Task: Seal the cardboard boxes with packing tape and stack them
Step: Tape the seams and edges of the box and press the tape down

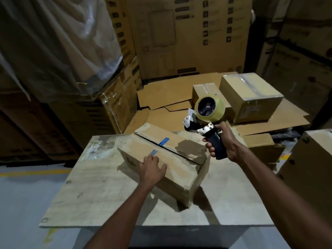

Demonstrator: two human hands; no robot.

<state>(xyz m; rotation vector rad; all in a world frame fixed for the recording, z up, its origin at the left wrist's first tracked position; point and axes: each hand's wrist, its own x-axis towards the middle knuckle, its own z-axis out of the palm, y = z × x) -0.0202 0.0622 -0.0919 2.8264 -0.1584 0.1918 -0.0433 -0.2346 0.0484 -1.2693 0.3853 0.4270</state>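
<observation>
only the person's two arms show: a left forearm (125, 209) and a right forearm (269, 186), both bare for all the length in view, slim and drawn long by the wide lens. the left hand (152, 168) is bare, and what shows of it is its back, the knuckles and a broad thumb (162, 167). the right hand (224, 144) is bare too — faint lines of shadow run along its wrist, and its fingers (209, 146) look rounded at the tips. the nails are too blurred to tell.
</observation>
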